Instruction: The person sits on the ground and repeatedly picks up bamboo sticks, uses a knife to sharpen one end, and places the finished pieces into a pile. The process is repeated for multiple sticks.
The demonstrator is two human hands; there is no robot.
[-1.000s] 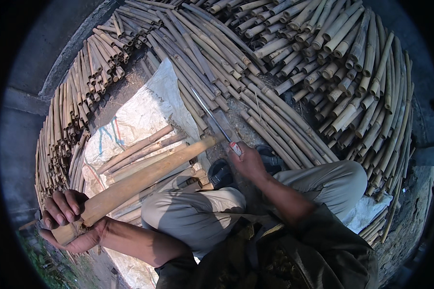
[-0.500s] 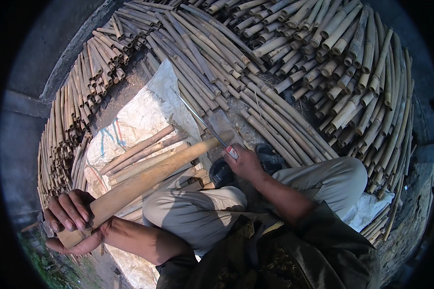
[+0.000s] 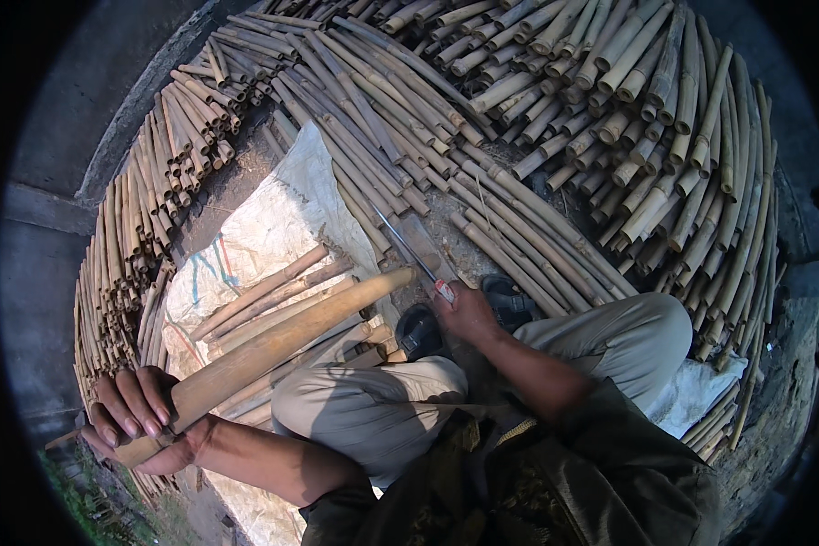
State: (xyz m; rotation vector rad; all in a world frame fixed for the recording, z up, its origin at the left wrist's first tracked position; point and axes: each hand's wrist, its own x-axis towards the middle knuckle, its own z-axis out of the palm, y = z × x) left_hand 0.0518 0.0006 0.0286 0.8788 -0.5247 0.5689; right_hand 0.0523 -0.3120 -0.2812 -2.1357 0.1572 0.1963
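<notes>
My left hand (image 3: 141, 419) is wrapped round the lower left end of a smooth, tan bamboo pole (image 3: 282, 341). The pole slants up to the right, its far end reaching in front of my right hand (image 3: 470, 314). Closed in that hand is the red-and-white grip of a long, thin metal-bladed tool (image 3: 408, 247). Its blade points up and to the left and passes close by the pole's far end; I cannot tell whether they touch. The exact kind of blade is too fine to make out.
Several shorter bamboo pieces (image 3: 273, 293) lie on a white woven sack (image 3: 278, 205) left of my legs. Large bamboo stacks rise at the left (image 3: 123, 255) and right (image 3: 646, 173), with loose rows between them. Dark sandals (image 3: 419, 331) are on my feet.
My right hand has moved slightly right and down, drawing the blade back so its tip sits lower. The pole's far end has shifted a little left and down.
</notes>
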